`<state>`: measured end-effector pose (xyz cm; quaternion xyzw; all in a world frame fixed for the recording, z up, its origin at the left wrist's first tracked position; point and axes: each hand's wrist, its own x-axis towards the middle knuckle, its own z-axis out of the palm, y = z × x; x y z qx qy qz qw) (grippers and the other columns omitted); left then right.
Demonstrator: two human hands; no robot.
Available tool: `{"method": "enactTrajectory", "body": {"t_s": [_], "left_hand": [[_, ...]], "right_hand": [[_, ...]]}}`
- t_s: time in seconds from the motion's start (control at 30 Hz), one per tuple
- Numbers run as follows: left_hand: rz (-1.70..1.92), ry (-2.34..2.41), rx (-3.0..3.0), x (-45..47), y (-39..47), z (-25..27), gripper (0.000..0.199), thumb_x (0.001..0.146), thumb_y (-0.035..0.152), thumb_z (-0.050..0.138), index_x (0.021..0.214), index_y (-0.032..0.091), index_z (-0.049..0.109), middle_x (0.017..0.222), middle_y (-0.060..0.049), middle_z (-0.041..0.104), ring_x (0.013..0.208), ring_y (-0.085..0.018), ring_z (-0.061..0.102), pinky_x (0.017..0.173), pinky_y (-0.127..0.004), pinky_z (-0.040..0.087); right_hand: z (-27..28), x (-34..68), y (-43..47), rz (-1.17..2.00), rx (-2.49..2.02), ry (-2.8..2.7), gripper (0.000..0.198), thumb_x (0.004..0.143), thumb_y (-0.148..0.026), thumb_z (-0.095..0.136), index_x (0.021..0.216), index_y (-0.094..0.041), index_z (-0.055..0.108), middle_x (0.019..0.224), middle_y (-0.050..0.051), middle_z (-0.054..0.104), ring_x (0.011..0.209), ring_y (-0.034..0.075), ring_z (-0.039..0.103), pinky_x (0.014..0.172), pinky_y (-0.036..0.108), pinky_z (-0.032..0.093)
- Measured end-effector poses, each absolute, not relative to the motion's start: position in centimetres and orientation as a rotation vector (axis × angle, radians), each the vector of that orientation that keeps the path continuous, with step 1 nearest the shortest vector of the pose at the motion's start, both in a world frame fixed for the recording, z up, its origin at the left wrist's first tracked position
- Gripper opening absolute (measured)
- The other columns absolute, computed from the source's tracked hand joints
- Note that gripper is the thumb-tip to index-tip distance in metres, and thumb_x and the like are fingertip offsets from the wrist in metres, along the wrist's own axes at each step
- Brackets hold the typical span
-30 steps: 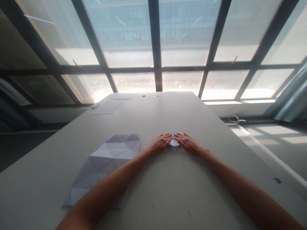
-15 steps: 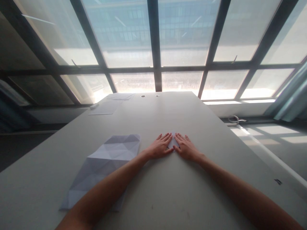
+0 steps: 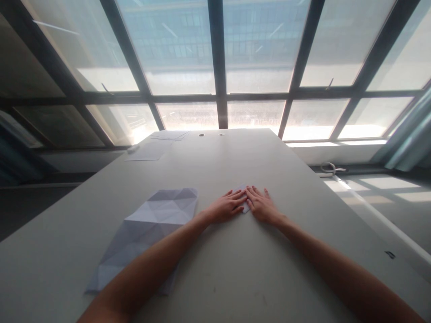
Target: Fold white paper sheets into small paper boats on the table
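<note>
A small piece of folded white paper (image 3: 245,209) lies on the white table, mostly covered by my hands. My left hand (image 3: 227,206) rests flat over its left side, fingers stretched to the right. From the right, my right hand (image 3: 261,205) lies flat on the paper, its fingers pointing away from me and its fingertips meeting those of the left. To the left, a large creased sheet of paper (image 3: 155,206) sits partly under my left forearm, with fold lines across it.
The white table (image 3: 235,166) reaches to the windows. At its far left lie several flat white sheets (image 3: 144,154). Two round holes are set near the far edge. A coiled white cable (image 3: 328,168) is beyond the right edge, and a curtain (image 3: 409,134) hangs at the right.
My left hand has turned and slid right, so its fingers now reach across the paper to my right hand. The gap between the hands has narrowed, and the paper's upper edge shows.
</note>
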<state>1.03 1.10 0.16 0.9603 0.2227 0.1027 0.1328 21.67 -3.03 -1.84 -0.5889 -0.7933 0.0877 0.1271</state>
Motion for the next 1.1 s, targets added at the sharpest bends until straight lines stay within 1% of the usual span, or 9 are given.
{"method": "enactTrajectory", "body": {"t_s": [0.07, 0.17, 0.37, 0.5, 0.7, 0.8, 0.87, 1.0, 1.1], "left_hand": [[0.313, 0.681, 2.766, 1.1, 1.0, 0.1, 0.055, 0.102, 0.037, 0.039, 0.154, 0.031, 0.023, 0.159, -0.003, 0.024, 0.147, -0.020, 0.020, 0.120, -0.043, 0.014], [0.302, 0.703, 2.758, 1.1, 1.1, -0.1, 0.051, 0.101, 0.036, 0.041, 0.151, 0.030, 0.033, 0.157, -0.005, 0.028, 0.146, -0.021, 0.022, 0.119, -0.044, 0.015], [0.295, 0.684, 2.766, 0.9, 1.4, -0.4, 0.040, 0.101, 0.036, 0.042, 0.140, 0.035, 0.050, 0.157, -0.005, 0.027, 0.146, -0.023, 0.023, 0.118, -0.046, 0.016], [0.305, 0.688, 2.747, 0.9, 1.3, -0.2, 0.039, 0.102, 0.037, 0.040, 0.139, 0.036, 0.051, 0.157, -0.004, 0.029, 0.146, -0.023, 0.024, 0.118, -0.047, 0.017], [0.305, 0.708, 2.748, 0.9, 1.3, -0.2, 0.041, 0.100, 0.036, 0.043, 0.141, 0.035, 0.049, 0.156, -0.003, 0.031, 0.145, -0.023, 0.025, 0.118, -0.045, 0.018], [0.358, 0.708, 2.756, 1.0, 1.3, -0.2, 0.047, 0.099, 0.039, 0.046, 0.145, 0.031, 0.045, 0.153, -0.005, 0.037, 0.143, -0.024, 0.031, 0.118, -0.044, 0.021], [0.421, 0.732, 2.770, 1.1, 1.2, -0.2, 0.049, 0.098, 0.039, 0.048, 0.145, 0.029, 0.044, 0.151, -0.005, 0.042, 0.140, -0.024, 0.037, 0.117, -0.041, 0.025], [0.519, 0.822, 2.796, 1.3, 1.1, 0.2, 0.039, 0.096, 0.034, 0.051, 0.135, 0.028, 0.055, 0.138, -0.005, 0.056, 0.126, -0.022, 0.051, 0.110, -0.038, 0.034], [0.546, 0.848, 2.788, 1.2, 1.2, 0.5, 0.030, 0.096, 0.027, 0.051, 0.123, 0.027, 0.065, 0.125, -0.006, 0.064, 0.113, -0.021, 0.057, 0.106, -0.036, 0.037]], "right_hand": [[-2.1, 21.7, -3.0, 0.241, -1.724, -2.285, 0.055, 0.099, -0.032, 0.023, 0.152, -0.019, 0.030, 0.158, 0.009, 0.025, 0.147, 0.026, 0.017, 0.116, 0.057, 0.006], [-2.3, 21.7, -2.8, 0.226, -1.783, -2.218, 0.054, 0.099, -0.031, 0.023, 0.152, -0.018, 0.031, 0.158, 0.010, 0.026, 0.147, 0.027, 0.019, 0.116, 0.059, 0.007], [-1.9, 22.8, -2.1, 0.220, -2.008, -2.014, 0.055, 0.097, -0.046, 0.036, 0.146, -0.021, 0.041, 0.157, 0.015, 0.027, 0.146, 0.033, 0.019, 0.111, 0.065, 0.010], [-1.8, 24.0, -1.6, 0.191, -2.080, -1.896, 0.056, 0.097, -0.046, 0.035, 0.145, -0.016, 0.043, 0.156, 0.019, 0.028, 0.145, 0.033, 0.021, 0.112, 0.063, 0.011], [-1.8, 24.3, -1.5, 0.166, -1.981, -1.860, 0.053, 0.099, -0.038, 0.032, 0.145, -0.014, 0.041, 0.155, 0.018, 0.032, 0.145, 0.028, 0.021, 0.114, 0.058, 0.014], [-1.5, 23.7, -2.1, 0.192, -1.719, -2.035, 0.052, 0.099, -0.037, 0.033, 0.145, -0.015, 0.042, 0.155, 0.013, 0.032, 0.146, 0.023, 0.022, 0.117, 0.047, 0.018], [-1.3, 22.9, -2.8, 0.232, -1.539, -2.191, 0.054, 0.098, -0.037, 0.036, 0.148, -0.017, 0.039, 0.156, 0.010, 0.032, 0.146, 0.020, 0.023, 0.118, 0.042, 0.017], [-1.1, 21.4, -4.1, 0.284, -1.448, -2.346, 0.065, 0.096, -0.045, 0.041, 0.152, -0.015, 0.029, 0.157, 0.012, 0.029, 0.146, 0.022, 0.022, 0.119, 0.044, 0.011], [-1.0, 21.0, -4.3, 0.292, -1.501, -2.370, 0.066, 0.096, -0.045, 0.040, 0.152, -0.013, 0.029, 0.157, 0.013, 0.028, 0.147, 0.023, 0.020, 0.119, 0.045, 0.008]]}}
